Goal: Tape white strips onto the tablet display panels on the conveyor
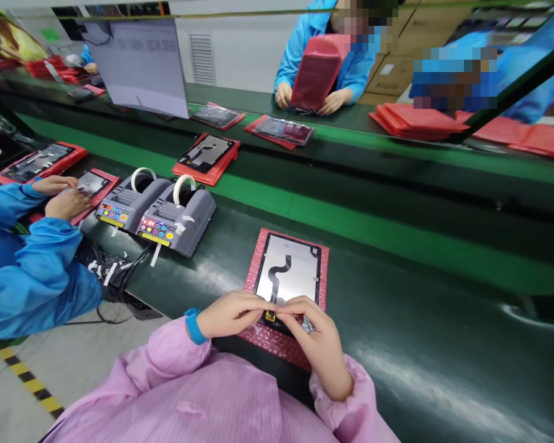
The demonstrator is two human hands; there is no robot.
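Observation:
A flat silver panel [298, 267] with a black border lies on a pink bubble-wrap sheet [281, 346] on the dark green table. A black S-shaped ribbon [279, 271] runs down the panel to a small yellow piece [270, 315] near its lower edge. Over that edge, my left hand [235, 312] comes in from the left, fingertips pinched. My right hand [311, 326] meets it from the right, thumb and index finger closed beside the yellow piece. What the fingertips hold, if anything, is too small to make out. A blue band is round my left wrist.
Two grey tape dispensers [180, 215] stand to the left, with cables below. Beyond them a person in blue sleeves [28, 246] handles another panel. More panels on red wrap [207, 160] lie farther back, and people sit across the table.

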